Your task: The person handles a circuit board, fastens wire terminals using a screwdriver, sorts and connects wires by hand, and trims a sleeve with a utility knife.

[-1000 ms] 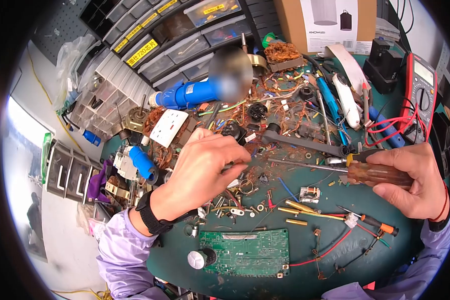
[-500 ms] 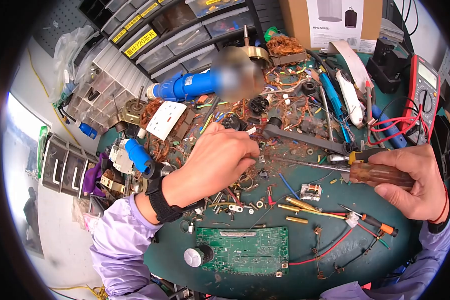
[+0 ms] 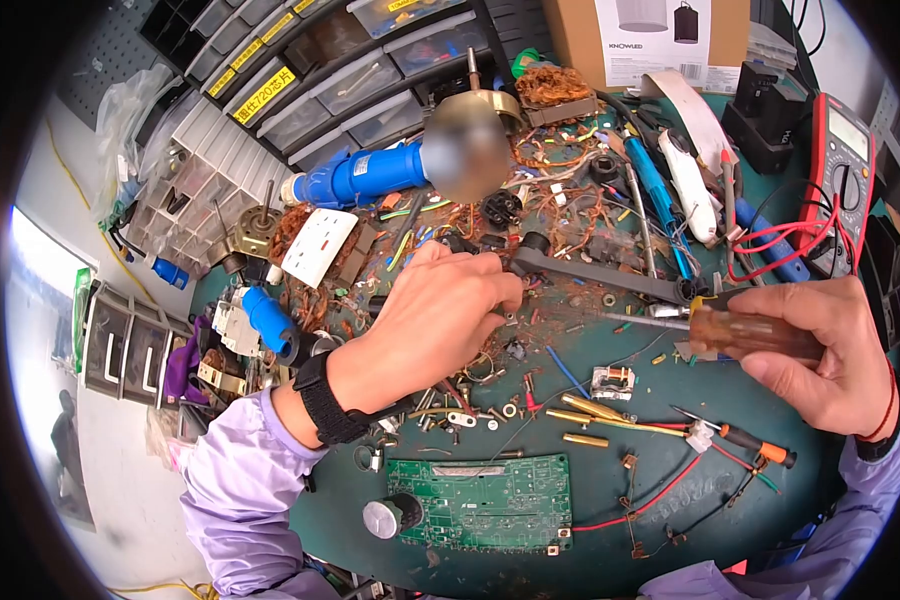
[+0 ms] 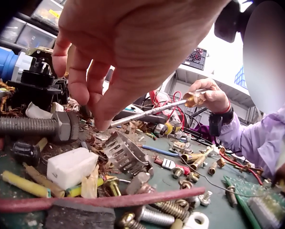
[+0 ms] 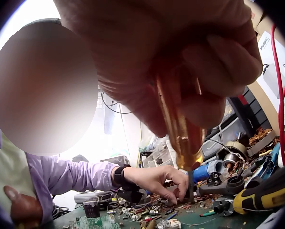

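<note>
My right hand (image 3: 820,350) grips the amber translucent handle (image 3: 750,334) of a screwdriver. Its metal shaft (image 3: 650,322) points left across the table, its tip near my left hand in the left wrist view. My left hand (image 3: 440,312) is bent down low over the loose parts, fingertips (image 4: 103,121) close to the litter and thumb near the index finger. I cannot tell whether the left fingers pinch anything small. Around that hand lie a large bolt (image 4: 28,126), a white block (image 4: 72,167) and a slotted metal ring (image 4: 128,155).
A green circuit board (image 3: 490,500) lies at the front. Brass pins and an orange-handled screwdriver (image 3: 760,446) are to its right. A grey wrench-like bar (image 3: 600,274) and a red multimeter (image 3: 840,190) stand farther back. Blue connectors (image 3: 365,178) and parts drawers (image 3: 355,85) fill the back left.
My left hand has shifted rightward and slightly away over the parts. The screwdriver tip appears farther right in the head view, and less shaft shows. The right hand keeps its grip.
</note>
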`<state>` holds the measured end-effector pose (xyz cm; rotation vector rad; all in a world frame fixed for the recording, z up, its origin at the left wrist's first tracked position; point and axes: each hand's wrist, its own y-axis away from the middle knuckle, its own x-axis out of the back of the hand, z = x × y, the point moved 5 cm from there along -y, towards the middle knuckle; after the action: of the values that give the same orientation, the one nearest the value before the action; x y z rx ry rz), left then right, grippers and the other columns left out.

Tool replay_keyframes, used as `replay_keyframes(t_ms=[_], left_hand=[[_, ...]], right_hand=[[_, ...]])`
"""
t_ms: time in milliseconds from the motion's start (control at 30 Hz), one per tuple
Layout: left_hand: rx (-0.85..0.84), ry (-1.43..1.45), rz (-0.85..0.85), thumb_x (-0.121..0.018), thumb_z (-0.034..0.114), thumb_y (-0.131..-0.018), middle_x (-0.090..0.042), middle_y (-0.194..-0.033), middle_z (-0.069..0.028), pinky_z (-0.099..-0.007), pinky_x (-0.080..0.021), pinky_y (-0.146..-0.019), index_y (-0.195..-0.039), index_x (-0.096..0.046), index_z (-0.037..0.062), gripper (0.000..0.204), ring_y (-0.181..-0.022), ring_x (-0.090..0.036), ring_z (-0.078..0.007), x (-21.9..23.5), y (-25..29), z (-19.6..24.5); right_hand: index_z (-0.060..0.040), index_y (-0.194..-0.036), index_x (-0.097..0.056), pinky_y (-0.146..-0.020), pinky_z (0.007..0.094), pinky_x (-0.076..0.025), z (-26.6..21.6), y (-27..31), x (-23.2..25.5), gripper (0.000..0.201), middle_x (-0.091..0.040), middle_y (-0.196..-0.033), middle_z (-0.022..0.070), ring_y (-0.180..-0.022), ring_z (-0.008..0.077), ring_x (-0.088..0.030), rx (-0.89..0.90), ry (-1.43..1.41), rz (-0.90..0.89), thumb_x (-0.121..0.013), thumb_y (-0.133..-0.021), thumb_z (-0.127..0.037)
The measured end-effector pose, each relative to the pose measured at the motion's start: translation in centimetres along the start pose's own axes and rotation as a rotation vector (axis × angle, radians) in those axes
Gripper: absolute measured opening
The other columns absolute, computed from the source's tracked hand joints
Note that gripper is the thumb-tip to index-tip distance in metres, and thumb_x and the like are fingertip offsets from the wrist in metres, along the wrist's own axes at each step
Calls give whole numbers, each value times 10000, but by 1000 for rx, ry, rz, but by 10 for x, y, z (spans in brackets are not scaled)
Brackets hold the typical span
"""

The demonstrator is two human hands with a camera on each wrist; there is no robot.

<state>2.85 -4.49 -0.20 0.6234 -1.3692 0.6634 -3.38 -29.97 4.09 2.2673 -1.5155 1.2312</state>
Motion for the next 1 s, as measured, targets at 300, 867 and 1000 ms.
replay_keyframes(t_ms=[300,867,1000], left_hand=[[-105,-31,-9,-715,71,-721,-587,-868,-22,-359,-361,-810,-906,-653,118,201,-883,-567,-221,-4,-2,4],[-139,-48,-70,-705,56,-691,-578,-813,-35,-356,-344,-808,-835,-624,104,172,-856,-557,-221,-1,-10,1],[-115,-49,-136,-703,53,-684,-591,-823,-32,-353,-346,-813,-814,-612,95,164,-859,-560,-220,-5,-10,2]], right_hand=[[91,-953,-627,-572,263,-498,6,1,4,283,-675,-755,156,-645,228,-688,-9,-31,87,-711,-752,-89],[100,-977,-611,-580,245,-515,7,0,3,373,-683,-730,143,-630,185,-685,-112,-54,-1,-701,-789,-209],[100,-978,-609,-580,243,-513,10,1,2,370,-684,-731,143,-631,183,-684,-117,-58,4,-699,-792,-207]])
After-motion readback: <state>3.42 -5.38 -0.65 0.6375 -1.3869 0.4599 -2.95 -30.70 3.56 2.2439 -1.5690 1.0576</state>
